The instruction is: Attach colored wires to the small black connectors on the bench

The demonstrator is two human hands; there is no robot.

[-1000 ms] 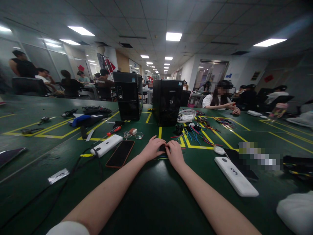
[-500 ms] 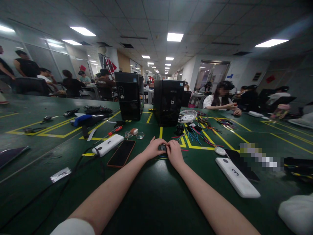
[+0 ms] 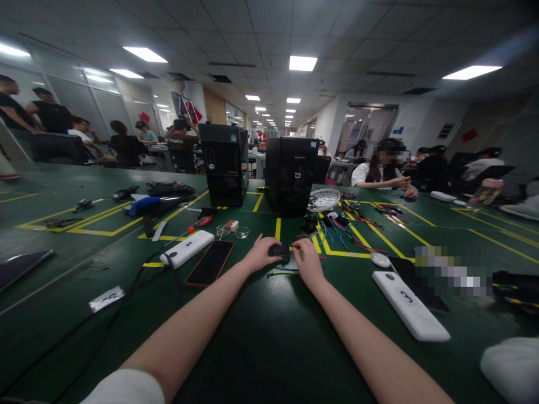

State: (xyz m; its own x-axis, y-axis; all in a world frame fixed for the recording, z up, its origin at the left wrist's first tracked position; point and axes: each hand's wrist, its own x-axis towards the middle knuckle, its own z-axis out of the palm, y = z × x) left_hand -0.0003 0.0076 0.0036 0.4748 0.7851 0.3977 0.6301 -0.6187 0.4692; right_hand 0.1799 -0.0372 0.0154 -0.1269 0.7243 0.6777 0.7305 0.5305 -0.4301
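Observation:
A small black block-shaped part (image 3: 279,252) is gripped between the fingers and thumb of my left hand (image 3: 260,255), just above the green table. Close on its right, my right hand (image 3: 309,259) has thumb and forefinger pinched together at the part's edge. A thin yellowish and reddish tip shows at that pinch, too small to name for certain. Short loose wires (image 3: 283,273), green and blue, lie on the table below my hands. A bundle of coloured wires with black connectors (image 3: 330,224) lies beyond my right hand.
Two black computer towers (image 3: 292,174) stand ahead. On the left are a phone (image 3: 210,262), a white power bank (image 3: 187,248), glasses (image 3: 239,232) and a red screwdriver (image 3: 199,224). Another white power bank (image 3: 410,306) lies right; a white basket (image 3: 323,199) sits behind the wires. A co-worker (image 3: 381,168) sits across.
My right hand has drawn slightly right, away from the black part, which now shows more fully in my left hand. The wires below are more visible.

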